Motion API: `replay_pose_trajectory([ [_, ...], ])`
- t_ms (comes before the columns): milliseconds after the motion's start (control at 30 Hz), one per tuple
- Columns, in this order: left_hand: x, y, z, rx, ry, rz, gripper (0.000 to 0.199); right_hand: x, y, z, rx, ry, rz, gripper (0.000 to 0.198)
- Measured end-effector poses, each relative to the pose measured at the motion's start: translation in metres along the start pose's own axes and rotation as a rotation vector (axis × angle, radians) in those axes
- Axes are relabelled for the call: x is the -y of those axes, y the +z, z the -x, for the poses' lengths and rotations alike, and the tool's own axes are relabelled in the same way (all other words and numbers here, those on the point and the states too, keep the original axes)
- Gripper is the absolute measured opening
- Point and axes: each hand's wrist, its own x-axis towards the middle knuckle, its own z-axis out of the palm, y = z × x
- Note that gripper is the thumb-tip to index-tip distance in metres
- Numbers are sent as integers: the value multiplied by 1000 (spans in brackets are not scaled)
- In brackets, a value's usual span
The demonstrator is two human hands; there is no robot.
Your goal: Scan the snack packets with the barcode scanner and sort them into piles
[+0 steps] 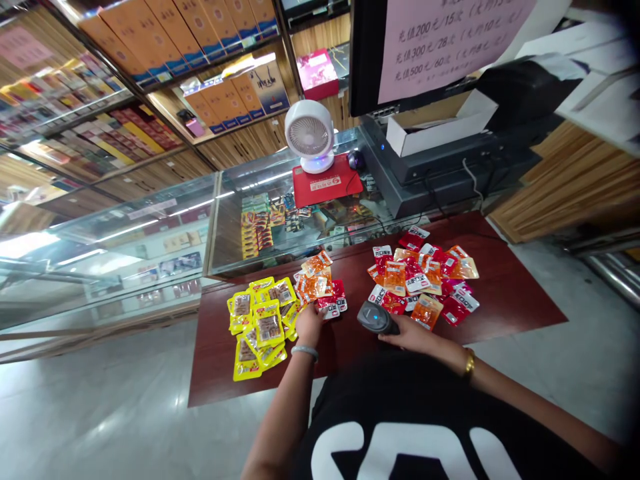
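My left hand, with a bracelet at the wrist, has its bent fingers on the near edge of a red-and-white snack packet; the fingertips are partly hidden. Orange snack packets lie just beyond it. To its left is a loose pile of yellow snack packets with clear windows. My right hand is closed around the handle of a dark barcode scanner, whose head points left and shows a small blue light. Behind the scanner spreads a mixed pile of red and orange packets.
The packets rest on a dark red-brown board. Beyond it stands a glass display case carrying a white fan on a red mat. A monitor and a black cash drawer unit stand at the back right.
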Motion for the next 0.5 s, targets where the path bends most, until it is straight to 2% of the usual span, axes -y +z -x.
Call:
replay_pose_trajectory([
  [133, 11, 16, -4, 161, 5, 296, 25, -4, 0, 0, -15, 21, 2, 52],
  [267, 7, 37, 1, 272, 14, 586, 30, 0, -1, 1, -14, 42, -12, 53],
  [367, -4, 45, 5, 309, 100, 705, 33, 7, -2, 1, -25, 50, -29, 52],
  [500, -17, 44, 8, 312, 276, 760, 34, 10, -4, 1, -81, 24, -47, 52],
])
